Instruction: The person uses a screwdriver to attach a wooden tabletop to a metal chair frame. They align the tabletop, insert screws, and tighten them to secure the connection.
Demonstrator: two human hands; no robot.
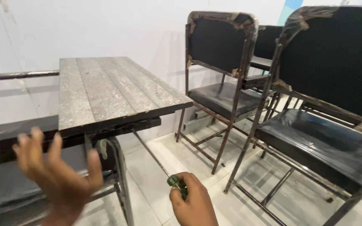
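Our right hand [194,201] is closed around a green-handled screwdriver [177,185], its shaft angling up under the grey slatted table [109,88]. Our left hand [55,175] hovers spread and empty before the table's edge. Beyond stand rusty black chairs [227,75], white floor tiles [164,155] and a white wall [105,29].

— What's the worktop [105,90] made of?
— Grey wood, rough and grooved, matt.
— And the chairs [225,62]?
— Rusty, flaking metal frames, with glossy black padded seats like vinyl; torn tape on the back edges.
— The screwdriver [164,167]?
— Translucent green plastic handle, thin metal shaft. The floor [164,150] is smooth pale tile.
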